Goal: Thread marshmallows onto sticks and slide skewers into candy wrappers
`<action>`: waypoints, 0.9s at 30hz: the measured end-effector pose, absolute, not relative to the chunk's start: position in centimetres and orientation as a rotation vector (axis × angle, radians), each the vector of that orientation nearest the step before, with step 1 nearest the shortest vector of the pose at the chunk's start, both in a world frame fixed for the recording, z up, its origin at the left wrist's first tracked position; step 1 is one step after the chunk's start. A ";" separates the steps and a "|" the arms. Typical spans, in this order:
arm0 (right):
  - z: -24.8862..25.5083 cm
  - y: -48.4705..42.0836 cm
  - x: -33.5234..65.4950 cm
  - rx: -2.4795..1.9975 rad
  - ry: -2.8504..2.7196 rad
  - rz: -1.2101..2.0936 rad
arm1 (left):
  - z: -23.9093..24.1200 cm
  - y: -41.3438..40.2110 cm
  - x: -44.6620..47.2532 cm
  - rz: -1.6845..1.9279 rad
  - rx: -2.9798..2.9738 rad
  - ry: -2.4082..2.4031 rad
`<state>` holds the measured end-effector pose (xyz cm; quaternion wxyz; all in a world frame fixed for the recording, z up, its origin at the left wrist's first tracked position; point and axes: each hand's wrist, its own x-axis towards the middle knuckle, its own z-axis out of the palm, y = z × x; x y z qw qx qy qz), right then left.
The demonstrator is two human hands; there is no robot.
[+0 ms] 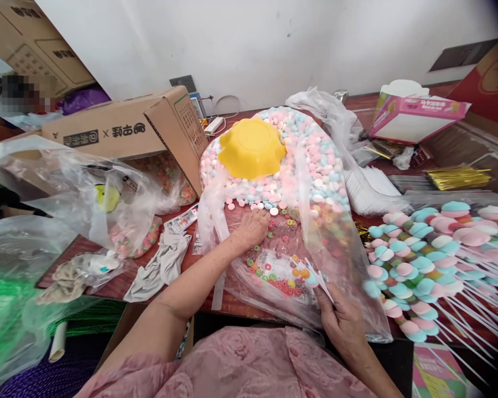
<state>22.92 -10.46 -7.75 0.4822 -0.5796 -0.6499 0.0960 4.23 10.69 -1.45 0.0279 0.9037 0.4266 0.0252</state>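
Observation:
My left hand [254, 228] reaches to the front edge of a heap of pink, white and blue marshmallows [319, 166] in a clear plastic bag [232, 293]. Its fingers are drawn together beside a white marshmallow [274, 211]; whatever they pinch is hidden. Several white sticks [324, 287] are gripped in my right hand [343, 316] near the bag's front. At their tips show a light blue marshmallow [311, 280] and orange gummy rings [301, 273]. Loose coloured gummy rings [280, 284] lie on the plastic between my hands. A yellow scalloped bowl [253, 146] rests upside down on the marshmallows.
Finished marshmallow skewers [423, 260] are piled at right, sticks pointing toward me. Behind them lie gold twist ties [458, 177] and a pink-and-white box [415, 119]. A cardboard carton [120, 132] stands left, with a grey cloth [160, 265] in front. A socket strip [214, 126] lies by the wall.

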 end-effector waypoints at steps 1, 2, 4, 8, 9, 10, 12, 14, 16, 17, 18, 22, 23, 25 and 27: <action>-7.7 -10.4 22.9 -1.416 -1.581 0.229 | -1.3 10.8 4.3 0.079 2.792 1.317; -7.7 -10.4 22.9 -1.422 -1.577 0.228 | -1.2 10.9 4.4 0.081 2.794 1.312; -7.5 -10.4 22.8 -1.436 -1.566 0.242 | -1.0 11.2 4.3 0.090 2.798 1.293; -7.1 -10.4 22.7 -1.459 -1.518 0.316 | -0.8 11.6 3.8 0.129 2.800 1.232; -7.0 -10.3 22.6 -1.462 -1.501 0.336 | -0.8 11.7 3.7 0.145 2.797 1.220; -6.8 -10.3 22.6 -1.469 -1.484 0.363 | -0.7 11.8 3.6 0.165 2.791 1.211; -6.5 -10.3 22.7 -1.488 -1.443 0.435 | -0.4 11.7 3.4 0.220 2.772 1.199; -6.0 -10.3 22.7 -1.503 -1.397 0.510 | 0.2 11.2 3.3 0.292 2.754 1.189; -5.2 -10.5 22.6 -1.509 -1.368 0.571 | 1.0 10.0 3.4 0.487 2.605 1.136; -4.8 -10.5 22.6 -1.508 -1.363 0.593 | 1.3 9.1 3.4 0.610 2.450 1.083; -4.3 -10.6 22.5 -1.510 -1.360 0.607 | 1.5 8.1 3.6 0.722 2.243 1.017; -2.5 -10.5 21.9 -1.543 -1.406 0.596 | 2.0 3.8 4.3 0.831 1.444 0.819; -2.2 -10.5 21.7 -1.555 -1.431 0.583 | 2.1 2.9 4.4 0.842 1.320 0.812; -1.8 -10.3 21.6 -1.568 -1.480 0.567 | 2.1 1.6 4.6 0.892 1.156 0.808; -1.7 -10.3 21.6 -1.571 -1.507 0.566 | 2.1 0.8 4.6 0.932 1.065 0.783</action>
